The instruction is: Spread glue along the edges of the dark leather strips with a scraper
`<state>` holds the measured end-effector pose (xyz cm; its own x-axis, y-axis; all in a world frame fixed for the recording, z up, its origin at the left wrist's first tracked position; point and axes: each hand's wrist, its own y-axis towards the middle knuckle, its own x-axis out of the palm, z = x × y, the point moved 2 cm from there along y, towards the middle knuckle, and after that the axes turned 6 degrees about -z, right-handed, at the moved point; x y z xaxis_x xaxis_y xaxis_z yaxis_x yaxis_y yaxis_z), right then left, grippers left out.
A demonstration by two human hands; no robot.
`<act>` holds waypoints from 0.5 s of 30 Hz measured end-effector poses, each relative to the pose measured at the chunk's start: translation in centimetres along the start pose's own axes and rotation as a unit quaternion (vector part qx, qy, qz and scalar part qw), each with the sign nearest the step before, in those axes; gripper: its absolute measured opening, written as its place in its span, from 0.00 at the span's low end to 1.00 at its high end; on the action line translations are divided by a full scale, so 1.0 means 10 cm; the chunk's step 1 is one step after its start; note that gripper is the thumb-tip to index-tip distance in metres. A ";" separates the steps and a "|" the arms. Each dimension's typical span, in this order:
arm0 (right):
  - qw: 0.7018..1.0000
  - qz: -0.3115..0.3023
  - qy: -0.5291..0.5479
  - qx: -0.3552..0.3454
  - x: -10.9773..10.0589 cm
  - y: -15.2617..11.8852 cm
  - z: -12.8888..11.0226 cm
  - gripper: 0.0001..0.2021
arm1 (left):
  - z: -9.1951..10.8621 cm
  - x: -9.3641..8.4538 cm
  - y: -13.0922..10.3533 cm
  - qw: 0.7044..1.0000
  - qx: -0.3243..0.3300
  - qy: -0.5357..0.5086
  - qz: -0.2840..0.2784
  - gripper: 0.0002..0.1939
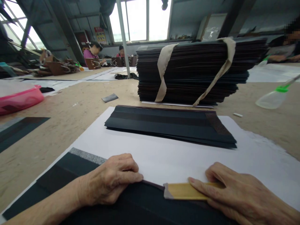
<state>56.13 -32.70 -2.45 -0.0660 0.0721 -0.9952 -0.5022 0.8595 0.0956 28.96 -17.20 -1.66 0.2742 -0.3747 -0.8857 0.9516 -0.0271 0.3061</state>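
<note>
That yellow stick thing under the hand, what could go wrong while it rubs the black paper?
The bamboo tool sits right at the dark sheet's edge, so it might slip off onto the white paper. Only the left hand pins the sheet, so it could slide crooked. The right hand has fingertips close to the tool's end and could get pinched.

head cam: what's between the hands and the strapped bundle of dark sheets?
Head view: bare white paper, then a low stack of dark sheets lying before the strapped bundle.
</note>
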 end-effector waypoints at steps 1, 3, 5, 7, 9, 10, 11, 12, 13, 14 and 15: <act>1.000 0.002 -0.002 -0.003 0.01 0.01 0.00 0.21 | -0.01 -0.01 -0.03 1.000 -0.005 0.005 -0.004 0.19; 1.000 0.002 -0.006 -0.011 0.01 0.05 0.00 0.21 | -0.01 -0.02 -0.05 1.000 -0.011 0.021 -0.020 0.19; 1.000 0.000 -0.015 -0.015 0.01 0.10 -0.01 0.21 | 0.00 -0.03 -0.04 0.999 -0.009 0.033 -0.023 0.18; 1.000 -0.008 -0.022 -0.016 0.01 0.17 -0.04 0.21 | 0.02 -0.03 -0.02 0.999 -0.001 0.044 -0.021 0.18; 1.000 -0.014 -0.025 -0.012 0.01 0.24 -0.06 0.21 | 0.02 -0.03 -0.01 0.998 0.005 0.052 -0.023 0.17; 0.999 -0.015 -0.027 -0.008 0.01 0.27 -0.08 0.21 | 0.02 -0.03 0.00 0.998 0.007 0.055 -0.024 0.16; 0.999 -0.014 -0.028 -0.008 0.00 0.30 -0.09 0.21 | 0.02 -0.02 -0.01 0.998 0.008 0.057 -0.025 0.16; 0.999 -0.009 -0.030 -0.009 0.00 0.33 -0.11 0.20 | 0.02 -0.02 -0.01 0.998 0.009 0.059 -0.024 0.15; 0.999 -0.003 -0.033 -0.012 0.00 0.36 -0.12 0.20 | 0.02 -0.01 -0.01 0.998 0.009 0.060 -0.024 0.15; 0.999 0.002 -0.034 -0.017 0.00 0.39 -0.14 0.20 | 0.02 -0.01 -0.01 0.998 0.009 0.060 -0.022 0.16; 0.999 0.005 -0.036 -0.019 0.00 0.41 -0.16 0.20 | 0.02 -0.01 0.00 0.998 0.010 0.059 -0.021 0.16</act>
<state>52.74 -29.98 -2.06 -0.0093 0.1171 -0.9931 -0.5335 0.8394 0.1040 28.90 -17.41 -1.53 0.2497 -0.2605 -0.9326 0.9600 -0.0592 0.2736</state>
